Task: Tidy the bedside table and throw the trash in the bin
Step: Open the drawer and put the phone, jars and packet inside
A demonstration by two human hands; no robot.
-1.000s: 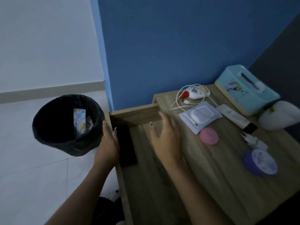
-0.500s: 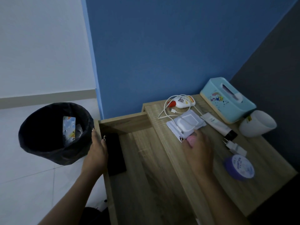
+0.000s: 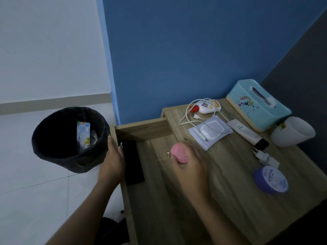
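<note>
While the frame is motion-blurred around the right hand, the layout reads as follows.

Right hand: right hand point(image 3: 190, 167) has its fingers curled around a pink round case point(image 3: 179, 152), held over the open drawer point(image 3: 159, 174), just left of the table top's edge.

Left hand: left hand point(image 3: 113, 161) rests on the drawer's left side wall, fingers straight and together, thumb tip touching a black phone point(image 3: 132, 161) that lies flat inside along that wall.

Bin: black bin point(image 3: 69, 138) stands on the white floor just left of the drawer, nearly touching the left hand; a printed wrapper point(image 3: 83, 135) stands inside it.

Drawer room: bare wood floor between the phone and the table edge, below the pink case.

Table top: bedside table point(image 3: 230, 174) has bare wood along its near-left edge.

Back edge: toy gadget point(image 3: 207, 106) with a white cable point(image 3: 187, 115) looped around it, tissue box point(image 3: 256, 105) at the wall corner.

Middle: wipes pack point(image 3: 210, 131), cream tube point(image 3: 247, 133) beside it.

Right edge: white cup point(image 3: 293, 131) on its side, close to the edge.

Near right: plug point(image 3: 265, 156), purple tin point(image 3: 270, 179) just below it.
</note>
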